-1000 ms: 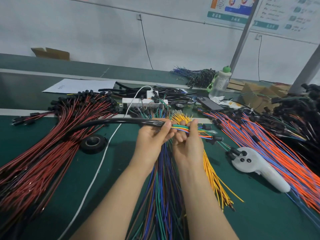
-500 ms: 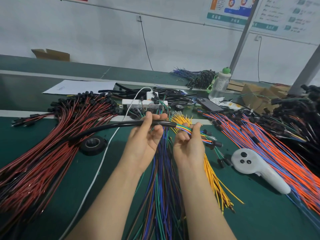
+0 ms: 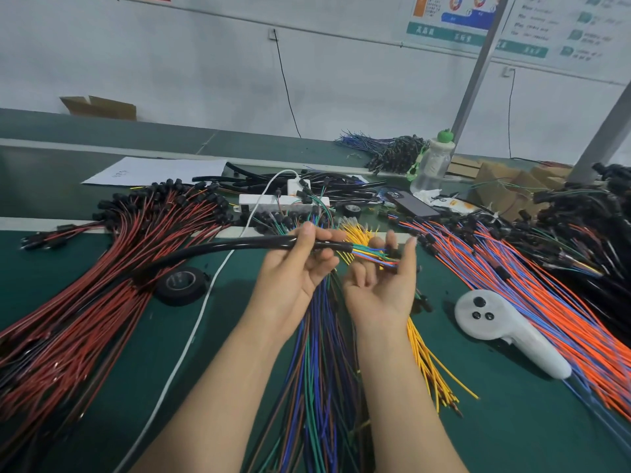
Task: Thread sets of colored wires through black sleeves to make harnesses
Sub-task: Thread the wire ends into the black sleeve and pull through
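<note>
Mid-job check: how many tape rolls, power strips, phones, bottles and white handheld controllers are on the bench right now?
Black tape rolls: 2
White power strip: 1
Phone: 1
Bottle: 1
White controller: 1
Total: 6

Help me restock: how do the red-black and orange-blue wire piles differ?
The red-black wire pile lies left, the orange-blue wire pile right. A black tape roll sits by the red-black pile, a white plastic controller by the orange-blue pile. Both carry black connectors.
</note>
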### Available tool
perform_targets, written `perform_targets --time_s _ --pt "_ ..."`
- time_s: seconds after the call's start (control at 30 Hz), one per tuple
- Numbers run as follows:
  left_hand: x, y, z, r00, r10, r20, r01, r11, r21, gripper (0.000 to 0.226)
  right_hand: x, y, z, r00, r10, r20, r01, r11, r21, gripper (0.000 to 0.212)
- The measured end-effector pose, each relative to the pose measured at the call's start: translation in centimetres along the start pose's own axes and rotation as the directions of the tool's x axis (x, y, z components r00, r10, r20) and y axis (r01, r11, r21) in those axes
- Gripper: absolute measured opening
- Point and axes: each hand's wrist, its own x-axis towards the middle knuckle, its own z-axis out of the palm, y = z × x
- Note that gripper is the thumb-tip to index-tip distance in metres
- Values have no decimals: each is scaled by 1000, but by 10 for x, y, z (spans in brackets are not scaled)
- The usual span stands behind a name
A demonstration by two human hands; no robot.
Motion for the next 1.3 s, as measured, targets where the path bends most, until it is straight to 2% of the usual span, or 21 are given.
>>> perform_targets --time_s 0.07,0.17,0.27,0.4,0.5,0.6,0.7,0.8,0.87,0.97,1.17,1.3 --pt "0 -1 1 1000 -1 -6 1 1000 25 27 0 -2 -1 1000 -3 4 3 1000 -1 30" --pt "-1 -8 4 1000 8 -13 -7 997 83 29 4 5 1 997 -68 -32 62 985 -162 35" --pt "-2 -15 4 1000 31 -3 -30 993 111 28 4 16 2 995 -102 -6 98 973 -207 46" --pt "-4 -21 7 998 53 34 -58 984 167 25 0 21 5 999 -31 18 33 988 -152 43" --pt "-3 -25 6 998 55 25 -58 982 179 26 -1 21 4 999 51 10 -49 985 -165 57" --pt "-2 -29 4 999 36 12 -38 968 247 29 -3 23 4 996 80 -50 -89 970 -225 59" --pt "-4 -30 6 1000 11 20 -17 955 298 29 -2 21 2 990 116 -78 -132 957 -257 70" --pt "-6 -23 7 996 6 86 -29 964 264 16 2 10 0 994 96 -53 -105 976 -189 59" --pt "-5 -11 2 994 8 111 -21 993 113 16 5 2 -1 998 32 -62 -37 996 -78 47" --pt "-1 2 -3 996 15 85 -10 998 -54 14 4 -2 0 995 -30 -90 29 1000 -11 41" --pt "0 -6 -1 999 43 -2 -43 992 118 30 0 12 4 998 -20 -63 18 999 -33 36" --pt "-1 -13 3 996 65 53 -72 987 144 34 1 16 2 999 4 -32 -4 1000 -5 38"
